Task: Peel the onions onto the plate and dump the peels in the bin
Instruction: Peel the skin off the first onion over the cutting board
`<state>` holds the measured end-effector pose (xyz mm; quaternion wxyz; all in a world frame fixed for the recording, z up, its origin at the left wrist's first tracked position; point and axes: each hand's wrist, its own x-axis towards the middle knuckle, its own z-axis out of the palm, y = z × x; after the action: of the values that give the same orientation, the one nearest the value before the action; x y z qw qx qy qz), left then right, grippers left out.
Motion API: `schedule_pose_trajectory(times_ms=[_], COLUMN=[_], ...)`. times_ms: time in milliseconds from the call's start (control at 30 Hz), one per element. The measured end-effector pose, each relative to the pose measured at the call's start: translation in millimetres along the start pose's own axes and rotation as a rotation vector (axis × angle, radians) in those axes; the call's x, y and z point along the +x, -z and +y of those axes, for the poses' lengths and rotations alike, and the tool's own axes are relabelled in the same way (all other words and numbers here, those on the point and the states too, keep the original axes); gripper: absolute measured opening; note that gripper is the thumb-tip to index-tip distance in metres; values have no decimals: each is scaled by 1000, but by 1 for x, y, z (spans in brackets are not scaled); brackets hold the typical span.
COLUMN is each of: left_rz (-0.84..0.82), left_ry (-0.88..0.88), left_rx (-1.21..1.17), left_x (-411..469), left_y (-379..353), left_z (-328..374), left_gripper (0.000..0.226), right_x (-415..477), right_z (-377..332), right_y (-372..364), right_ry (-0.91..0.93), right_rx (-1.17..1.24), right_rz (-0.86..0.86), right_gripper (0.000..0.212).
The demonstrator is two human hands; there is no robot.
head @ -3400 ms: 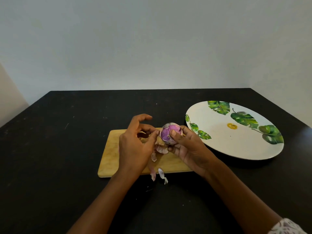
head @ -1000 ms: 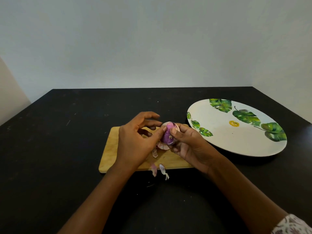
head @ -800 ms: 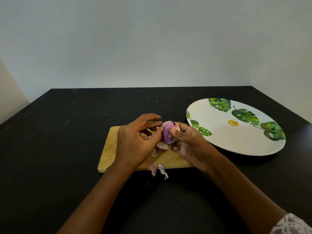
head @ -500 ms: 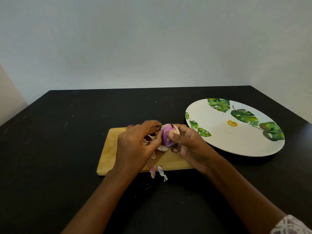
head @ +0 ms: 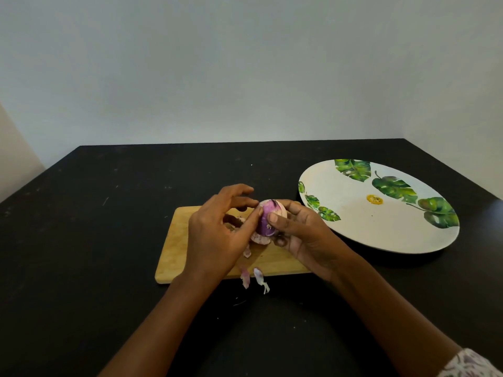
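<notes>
A purple onion (head: 268,217) with patches of pale skin is held just above the wooden cutting board (head: 174,246). My right hand (head: 302,235) grips it from the right, thumb across its front. My left hand (head: 217,229) pinches at the onion's left side with thumb and forefinger. Loose pink and white peels (head: 254,278) lie at the board's front edge, and more peels (head: 260,238) sit under the onion. The white plate (head: 381,229) with green leaf prints stands to the right, holding no onion.
The black table (head: 81,240) stretches wide to the left and front. A pale wall runs behind it. No bin is in view.
My left fingers shifted from the onion's top to pinch its left side. The onion turned slightly in my right hand. Peels on the board stayed put.
</notes>
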<state>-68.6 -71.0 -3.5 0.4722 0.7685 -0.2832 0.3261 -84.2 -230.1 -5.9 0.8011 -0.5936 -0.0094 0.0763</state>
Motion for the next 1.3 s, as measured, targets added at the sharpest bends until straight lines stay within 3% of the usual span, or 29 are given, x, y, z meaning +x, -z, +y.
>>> schedule_pose_trajectory(times_ms=[600,800,1033,1300], left_rz=[56,132,219,41], left_ry=[-119,48,276,202], left_rx=[160,127,59,295], left_x=[-4,-2,6,0], left_y=[-2,1,9,6], left_z=[-4,2,-4,-16], left_gripper=[27,48,41,22], right_x=[1,1,4,3], right_z=[1,-1,2,2], right_y=[2,1,9,7], right_ry=[61,32,23,42], right_rx=[-7,79,168,21], right_rz=[-31,-94,-138,-87], right_gripper=[43,47,67,61])
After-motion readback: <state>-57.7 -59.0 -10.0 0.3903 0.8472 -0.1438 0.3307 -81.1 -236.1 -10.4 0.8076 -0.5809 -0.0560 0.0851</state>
